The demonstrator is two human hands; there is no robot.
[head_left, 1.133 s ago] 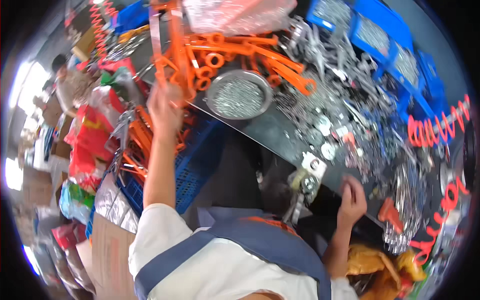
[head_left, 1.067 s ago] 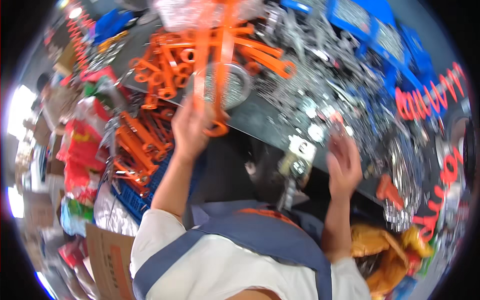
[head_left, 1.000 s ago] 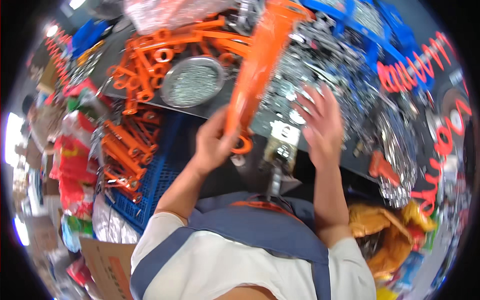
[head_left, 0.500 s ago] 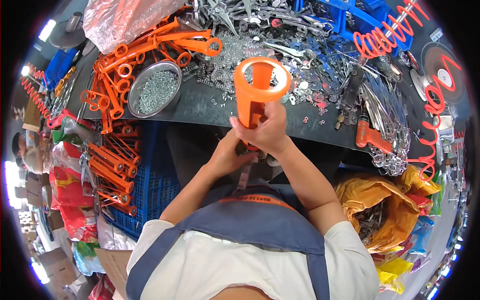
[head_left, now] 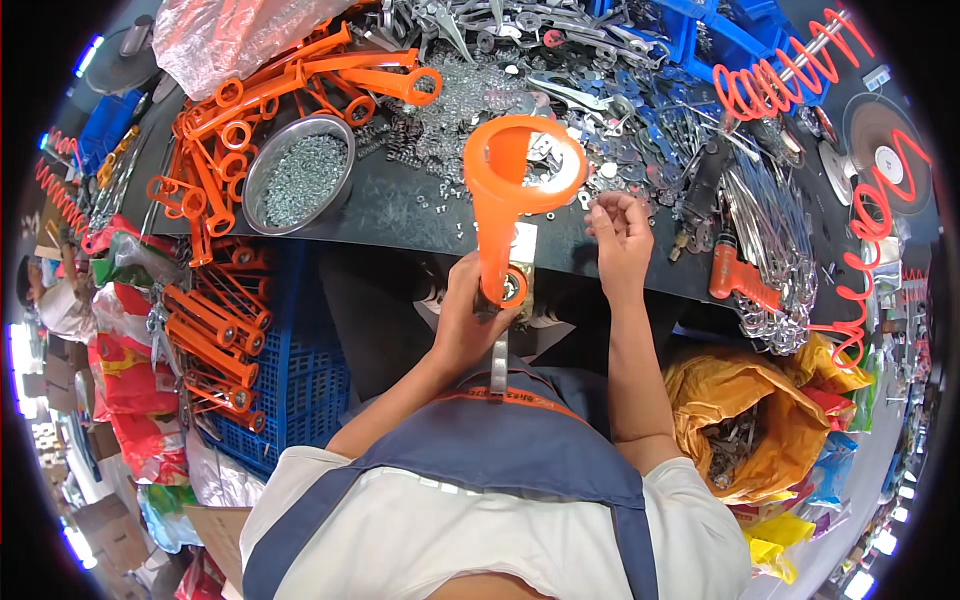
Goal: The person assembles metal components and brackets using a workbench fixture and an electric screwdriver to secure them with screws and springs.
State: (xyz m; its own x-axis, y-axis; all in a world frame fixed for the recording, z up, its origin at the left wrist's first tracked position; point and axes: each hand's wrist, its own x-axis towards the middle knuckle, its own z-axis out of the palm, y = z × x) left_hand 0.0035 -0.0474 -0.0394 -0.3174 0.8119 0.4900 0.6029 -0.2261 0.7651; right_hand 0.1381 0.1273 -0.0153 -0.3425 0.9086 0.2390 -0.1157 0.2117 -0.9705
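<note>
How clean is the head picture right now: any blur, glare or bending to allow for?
Head view: orange part and left hand look fairly sharp; head view: the dark bench bows along its front edge, corners black; head view: lights at lower right blown out, violet-fringed; head view: small metal pieces too fine to separate.

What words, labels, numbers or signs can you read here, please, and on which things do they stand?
Apron: small print on its orange band, too small to read surely.
White label, upper right: marks too small to read.
Orange part in the left hand: no print visible.
</note>
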